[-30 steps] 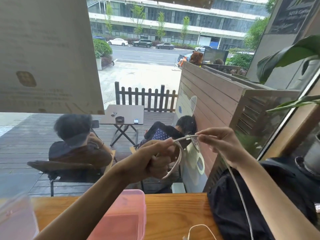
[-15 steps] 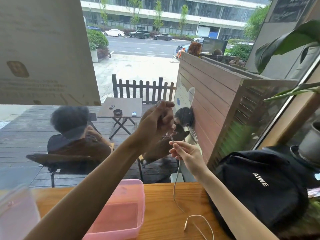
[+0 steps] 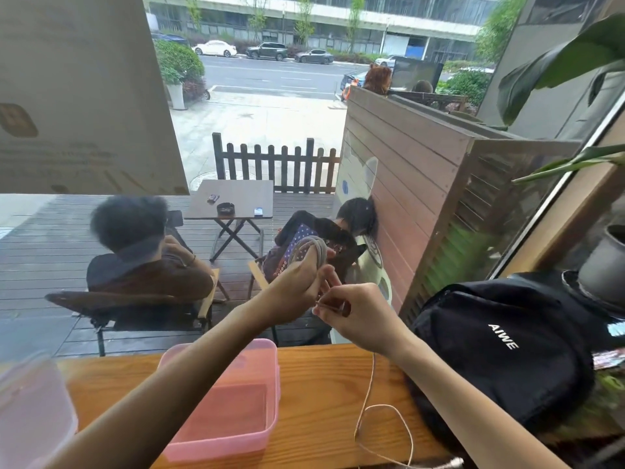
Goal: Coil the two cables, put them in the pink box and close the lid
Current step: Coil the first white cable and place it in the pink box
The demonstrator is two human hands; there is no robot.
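Observation:
My left hand [image 3: 297,286] is raised above the counter and grips a coil of white cable [image 3: 313,250] looped over its fingers. Just to its right, my right hand [image 3: 355,316] pinches the same cable's free strand. That loose tail [image 3: 368,401] hangs from under my right wrist and curls on the wooden counter, ending in a white plug [image 3: 453,463] at the bottom edge. The pink box [image 3: 270,401] stands open on the counter below my left forearm. Its clear lid [image 3: 30,411] lies at the far left. I can make out only one cable.
A black backpack [image 3: 507,350] fills the counter's right side, with a grey pot [image 3: 605,265] and plant leaves behind it. The wooden counter [image 3: 324,384] ends at a window, beyond which people sit on a deck.
My left hand has dropped lower and more cable loops now lie around its fingers. My right hand stays close under it, feeding the strand, and the tail on the counter is shorter.

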